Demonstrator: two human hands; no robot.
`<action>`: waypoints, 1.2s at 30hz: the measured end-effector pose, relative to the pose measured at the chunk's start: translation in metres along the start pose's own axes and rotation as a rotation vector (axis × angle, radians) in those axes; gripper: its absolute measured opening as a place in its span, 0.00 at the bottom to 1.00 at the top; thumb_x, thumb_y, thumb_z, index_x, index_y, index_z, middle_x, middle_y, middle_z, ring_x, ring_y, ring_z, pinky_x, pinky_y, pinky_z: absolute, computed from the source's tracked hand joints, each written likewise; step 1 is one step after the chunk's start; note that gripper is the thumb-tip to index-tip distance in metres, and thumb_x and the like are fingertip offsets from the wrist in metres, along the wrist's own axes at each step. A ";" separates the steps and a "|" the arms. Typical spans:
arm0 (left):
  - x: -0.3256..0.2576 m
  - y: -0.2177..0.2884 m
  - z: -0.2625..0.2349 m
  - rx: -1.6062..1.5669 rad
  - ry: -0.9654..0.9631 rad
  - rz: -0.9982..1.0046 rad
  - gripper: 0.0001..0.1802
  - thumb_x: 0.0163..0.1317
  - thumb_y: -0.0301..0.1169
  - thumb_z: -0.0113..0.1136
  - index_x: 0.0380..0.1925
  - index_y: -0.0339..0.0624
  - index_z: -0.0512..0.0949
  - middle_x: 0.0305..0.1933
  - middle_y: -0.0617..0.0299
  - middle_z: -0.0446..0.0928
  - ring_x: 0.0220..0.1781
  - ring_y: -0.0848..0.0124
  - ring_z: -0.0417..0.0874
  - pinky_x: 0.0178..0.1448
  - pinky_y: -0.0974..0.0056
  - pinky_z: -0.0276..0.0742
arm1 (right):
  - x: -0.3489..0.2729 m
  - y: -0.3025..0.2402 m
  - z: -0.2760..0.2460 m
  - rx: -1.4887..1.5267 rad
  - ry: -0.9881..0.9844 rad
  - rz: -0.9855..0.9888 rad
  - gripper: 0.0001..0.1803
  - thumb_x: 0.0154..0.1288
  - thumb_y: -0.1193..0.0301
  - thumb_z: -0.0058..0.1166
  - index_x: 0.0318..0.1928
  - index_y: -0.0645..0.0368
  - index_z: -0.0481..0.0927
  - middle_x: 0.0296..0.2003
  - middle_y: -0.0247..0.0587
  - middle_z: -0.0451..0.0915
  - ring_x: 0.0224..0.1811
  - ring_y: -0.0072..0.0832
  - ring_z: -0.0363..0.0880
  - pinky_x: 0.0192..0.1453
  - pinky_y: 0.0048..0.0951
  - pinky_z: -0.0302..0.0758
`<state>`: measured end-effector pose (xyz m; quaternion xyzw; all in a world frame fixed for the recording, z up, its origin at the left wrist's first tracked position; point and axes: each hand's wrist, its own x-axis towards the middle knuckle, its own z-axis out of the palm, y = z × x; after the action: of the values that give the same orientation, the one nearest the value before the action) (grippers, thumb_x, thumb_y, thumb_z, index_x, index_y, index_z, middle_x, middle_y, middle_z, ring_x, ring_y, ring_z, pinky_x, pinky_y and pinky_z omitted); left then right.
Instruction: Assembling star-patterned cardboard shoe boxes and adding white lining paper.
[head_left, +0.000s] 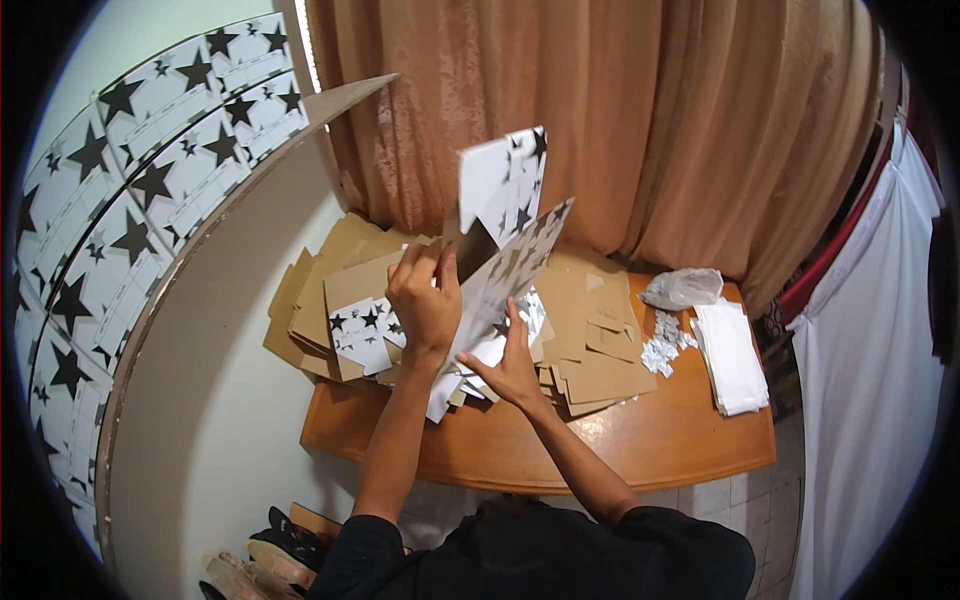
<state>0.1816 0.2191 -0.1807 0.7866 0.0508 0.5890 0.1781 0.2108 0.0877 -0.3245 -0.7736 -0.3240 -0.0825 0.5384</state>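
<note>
Head view: the left hand (425, 300) has its fingers (440, 262) closed over the upper edge of a star-printed cardboard blank (515, 265), pinching it so that the sheet stands tilted up above the middle of the counter (690, 440). The right hand (512, 365) lies lower, fingers (515, 318) stretched nearly flat and pressed against the blank's lower part; it looks like a bracing touch rather than a grip, though the far side of the palm is hidden. A white flap with black stars (503, 180) rises from the top of the sheet, partly folded over.

To do this fold well, I judge that the left pinch should stay close to the crease line, so the board bends along its score and not across the print, while the right hand presses just beside the same line as an anvil. Bending slowly matters: the sheet is thin and large, and a twist would buckle it.

Under the hands sits a loose pile of flat brown cardboard blanks (590, 350), spreading toward the back edge of the counter by the tan curtain (600, 120), with a few printed pieces (365, 330) at its left side. Keeping the raised sheet clear of that pile avoids dragging pieces off. Toward the right edge lie a stack of white sheets (732, 355), a clear plastic bag (682, 288) and small paper scraps (662, 345). A big star-printed board (130, 180) leans at the left, well apart.
</note>
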 end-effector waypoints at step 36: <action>-0.203 0.318 0.067 -0.340 -0.720 -0.081 0.11 0.65 0.32 0.61 0.35 0.33 0.84 0.35 0.47 0.83 0.37 0.51 0.85 0.43 0.53 0.78 | -0.292 0.050 -0.446 -0.328 0.649 0.351 0.10 0.65 0.74 0.55 0.41 0.69 0.83 0.30 0.56 0.83 0.31 0.45 0.85 0.37 0.40 0.80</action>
<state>0.1426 -0.1511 -0.2732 0.8995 -0.0821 0.2681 0.3350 0.1124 -0.4385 -0.3212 -0.8266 0.0173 -0.2800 0.4879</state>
